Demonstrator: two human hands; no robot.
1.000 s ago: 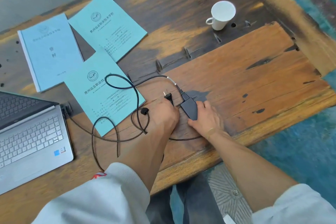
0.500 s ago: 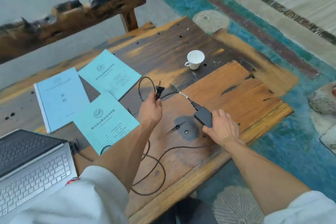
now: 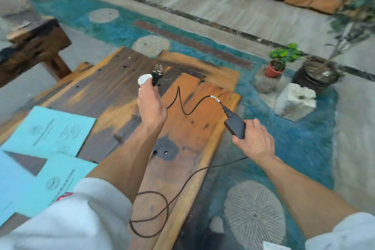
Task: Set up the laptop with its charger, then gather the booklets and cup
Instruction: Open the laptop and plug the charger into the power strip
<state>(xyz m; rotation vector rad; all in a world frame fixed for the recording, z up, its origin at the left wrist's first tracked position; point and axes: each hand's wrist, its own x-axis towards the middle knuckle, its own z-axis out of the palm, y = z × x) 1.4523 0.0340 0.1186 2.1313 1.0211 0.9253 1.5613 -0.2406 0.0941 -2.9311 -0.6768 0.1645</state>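
Presently lying on the wooden table: pale blue booklets, far left. Left hand is pinching the black plug, raised, hiding most of the white cup. Right hand is gripping the charger brick beyond the table's right edge.

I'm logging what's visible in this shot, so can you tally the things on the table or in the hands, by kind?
Light blue booklets: 3
White cup: 1, mostly hidden behind the left hand
Black charger: 1, plug in the left hand, brick in the right hand
Total: 5
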